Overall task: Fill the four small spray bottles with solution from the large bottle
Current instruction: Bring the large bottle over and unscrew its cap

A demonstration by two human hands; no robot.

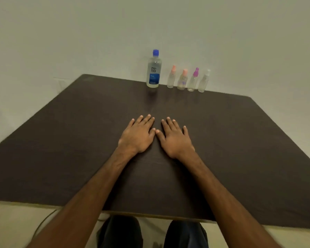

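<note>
Left hand [139,135] and right hand [174,138] lay flat on the tabletop [61,140], palms down, fingers straight, thumbs nearly touching. Neither held anything; we read this as a neutral start.

The large bottle [152,72] stood upright at the far edge, blue cap on. To its right, also capped, stood the peach-topped bottle [171,77], second peach-topped bottle [183,80], purple-topped bottle [193,80] and clear-topped bottle [204,82], probably lined up so we could fill them in order.

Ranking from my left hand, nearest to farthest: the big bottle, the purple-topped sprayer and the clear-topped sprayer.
From the left hand:
1. Big bottle, almost straight ahead, left of the small row.
2. Purple-topped sprayer, third in that row, farther right.
3. Clear-topped sprayer, the row's right end.
</note>
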